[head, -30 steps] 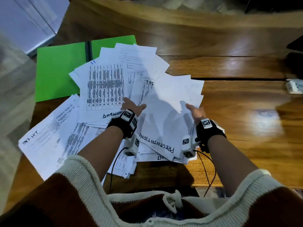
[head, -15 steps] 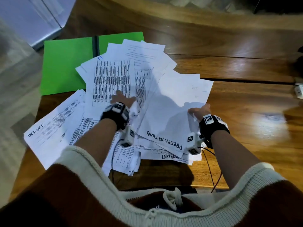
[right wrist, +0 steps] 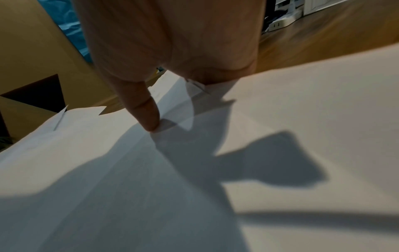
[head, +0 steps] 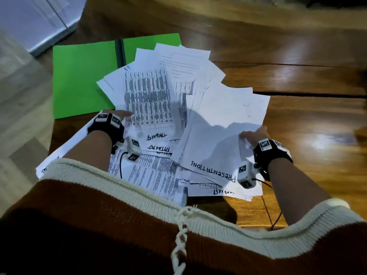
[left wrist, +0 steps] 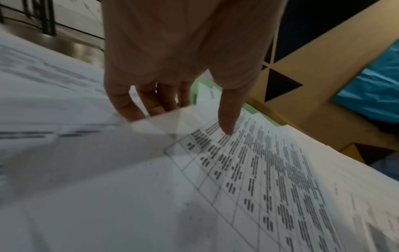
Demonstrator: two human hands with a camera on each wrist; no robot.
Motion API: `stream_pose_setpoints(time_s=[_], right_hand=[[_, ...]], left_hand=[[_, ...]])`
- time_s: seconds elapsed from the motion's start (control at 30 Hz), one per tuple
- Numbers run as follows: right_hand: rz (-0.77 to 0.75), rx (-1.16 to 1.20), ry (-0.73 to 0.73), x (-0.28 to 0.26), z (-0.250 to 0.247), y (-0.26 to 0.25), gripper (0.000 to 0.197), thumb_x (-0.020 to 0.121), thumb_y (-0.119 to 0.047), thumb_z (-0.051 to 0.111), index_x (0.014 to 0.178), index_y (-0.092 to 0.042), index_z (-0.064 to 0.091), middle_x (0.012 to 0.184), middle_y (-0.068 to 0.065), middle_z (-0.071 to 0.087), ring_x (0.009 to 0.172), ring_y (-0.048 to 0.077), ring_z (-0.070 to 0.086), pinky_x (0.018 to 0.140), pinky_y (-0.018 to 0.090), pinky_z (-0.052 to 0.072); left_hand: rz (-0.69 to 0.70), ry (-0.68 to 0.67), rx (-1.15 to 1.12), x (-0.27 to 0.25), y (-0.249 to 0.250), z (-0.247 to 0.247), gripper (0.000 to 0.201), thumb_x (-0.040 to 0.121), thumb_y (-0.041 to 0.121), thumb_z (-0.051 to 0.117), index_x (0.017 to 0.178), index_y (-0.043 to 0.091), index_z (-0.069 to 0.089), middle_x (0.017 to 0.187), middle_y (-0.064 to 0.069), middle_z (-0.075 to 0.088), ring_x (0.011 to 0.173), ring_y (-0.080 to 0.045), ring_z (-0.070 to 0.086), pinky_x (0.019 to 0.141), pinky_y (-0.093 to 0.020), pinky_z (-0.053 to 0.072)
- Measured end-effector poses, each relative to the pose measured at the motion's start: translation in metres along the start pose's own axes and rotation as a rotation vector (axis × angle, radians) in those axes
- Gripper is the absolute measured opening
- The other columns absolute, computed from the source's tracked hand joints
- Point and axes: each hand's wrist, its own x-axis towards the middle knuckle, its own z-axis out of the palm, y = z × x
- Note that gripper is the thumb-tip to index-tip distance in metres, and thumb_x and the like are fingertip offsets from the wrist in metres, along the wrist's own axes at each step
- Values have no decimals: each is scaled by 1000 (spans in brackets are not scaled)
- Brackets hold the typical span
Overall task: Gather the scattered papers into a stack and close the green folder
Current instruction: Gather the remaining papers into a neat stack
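Left hand [head: 119, 114] pinching the table-printed white sheet [head: 148, 100], right hand [head: 255, 134] gripping the "PRESENTATIONS" sheet [head: 218, 139] (thumb on top), loose white papers [head: 155, 175] fanned over open green folder [head: 83, 80] on wooden desk [head: 307, 120].

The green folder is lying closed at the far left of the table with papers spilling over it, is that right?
Not quite: the head view shows the green folder lying open, both covers flat beside the dark spine. It is at the far left, and the papers overlap its right cover.
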Motion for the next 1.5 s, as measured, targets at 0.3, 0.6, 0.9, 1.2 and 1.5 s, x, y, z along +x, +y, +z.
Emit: stream_pose_setpoints(time_s=[0.3,0.6,0.9,1.2,1.5], right_hand=[[27,-18,8,2,2,-3,86,80,-23,67,146,-6,15,140,21,39,115,39,50,79,40,44],[-8,-63,0,1,1,-6,71,82,-24,67,136,-4,24,129,22,45,87,30,46,68,36,40],[-31,-82,-50,1,-4,-3,71,79,-21,69,133,-4,26,117,20,49,90,34,52,74,41,49],[-76,-112,-67,-5,-4,-2,68,85,-15,63,137,-2,21,110,18,49,88,32,52,65,34,45],[-76,-168,-74,-4,-9,-2,65,82,-12,67,132,-1,26,108,19,50,107,40,55,74,38,48]], left_hand=[[-11,-56,-17,35,19,8,60,89,31,64,138,4,43,139,-17,47,125,-34,49,104,-37,41],[13,21,54,17,21,9,58,86,29,66,137,11,44,140,-15,46,124,-32,49,101,-37,45],[-27,-3,-104,-10,40,2,36,91,26,63,106,-6,59,106,-16,62,111,-32,57,87,-35,49],[66,275,-132,-7,48,-45,32,90,20,60,108,-7,60,109,-23,65,100,-36,63,77,-35,49],[99,548,-221,-32,65,-152,45,85,20,65,120,-6,55,122,-25,58,112,-38,57,93,-42,47]])
